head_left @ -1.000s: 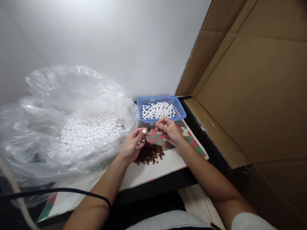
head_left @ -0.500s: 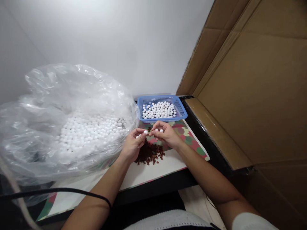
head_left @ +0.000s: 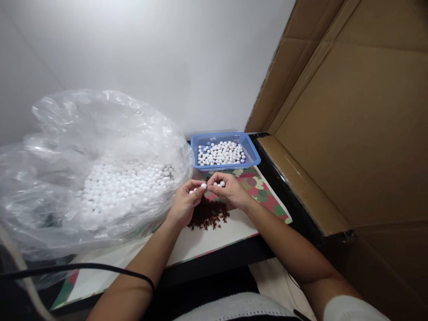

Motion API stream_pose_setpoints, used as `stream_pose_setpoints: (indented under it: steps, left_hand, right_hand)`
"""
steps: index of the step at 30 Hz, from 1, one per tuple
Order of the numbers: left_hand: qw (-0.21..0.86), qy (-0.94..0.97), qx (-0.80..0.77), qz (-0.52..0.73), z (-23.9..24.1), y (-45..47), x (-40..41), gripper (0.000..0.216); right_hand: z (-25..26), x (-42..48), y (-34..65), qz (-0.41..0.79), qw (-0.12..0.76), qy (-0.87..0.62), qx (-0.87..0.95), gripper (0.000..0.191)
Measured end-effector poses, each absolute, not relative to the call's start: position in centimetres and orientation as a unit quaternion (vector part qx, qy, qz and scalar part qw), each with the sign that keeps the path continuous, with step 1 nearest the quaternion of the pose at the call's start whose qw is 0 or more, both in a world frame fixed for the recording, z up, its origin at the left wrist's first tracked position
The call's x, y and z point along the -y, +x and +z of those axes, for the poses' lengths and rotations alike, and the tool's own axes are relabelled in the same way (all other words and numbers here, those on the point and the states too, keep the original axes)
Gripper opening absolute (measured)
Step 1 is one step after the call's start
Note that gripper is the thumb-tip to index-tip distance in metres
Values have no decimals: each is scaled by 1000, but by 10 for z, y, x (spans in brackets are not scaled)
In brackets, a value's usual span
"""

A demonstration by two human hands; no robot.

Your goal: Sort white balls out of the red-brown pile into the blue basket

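Note:
Between thumb and forefinger, my left hand (head_left: 186, 199) pinches a small white ball (head_left: 203, 186), with more white balls (head_left: 193, 191) tucked in its curled fingers. My right hand (head_left: 230, 189) is closed too, its fingertips meeting the pinched ball. A few white balls (head_left: 221, 183) show in the right palm. Whether the right fingertips also hold some tiny piece is too small to tell. Just below both hands lies a heap of small dark reddish-brown, star-like pieces (head_left: 210, 215), partly covered by the left hand.
A clear plastic bag (head_left: 157, 120) full of white balls stands at the left. Behind the hands is a blue basket (head_left: 227, 167) with white balls. A patterned sheet (head_left: 274, 203) covers the black table. Cardboard (head_left: 351, 111) rises at right; a black cable (head_left: 83, 266) crosses my left forearm.
My right hand has moved slightly left and its fingertips have closed in on the ball in my left hand. The left hand has barely moved.

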State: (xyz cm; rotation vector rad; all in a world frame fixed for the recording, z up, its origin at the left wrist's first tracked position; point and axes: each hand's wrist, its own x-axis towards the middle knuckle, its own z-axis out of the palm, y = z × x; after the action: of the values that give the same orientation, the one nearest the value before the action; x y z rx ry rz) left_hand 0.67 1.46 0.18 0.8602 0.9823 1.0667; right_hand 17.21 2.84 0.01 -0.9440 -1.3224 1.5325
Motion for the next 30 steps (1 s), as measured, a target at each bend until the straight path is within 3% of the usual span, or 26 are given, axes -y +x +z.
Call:
stream_pose_setpoints:
  steps: [13, 19, 26, 30]
  left_hand:
    - [628, 429, -458, 460, 0, 6, -14, 29]
    - [650, 371, -445, 492, 3, 9, -15, 37]
    - [676, 376, -416, 477, 6, 4, -15, 31]
    - [711, 324, -408, 473, 7, 1, -17, 23]
  right_hand:
    - [-3, -28, 167, 640, 455, -357, 505, 32]
    - [5, -35, 171, 659, 430, -347, 511, 31]
    - [23, -39, 174, 640, 366, -336, 586, 29]
    - [30, -76, 182, 496, 435, -427, 618, 24]
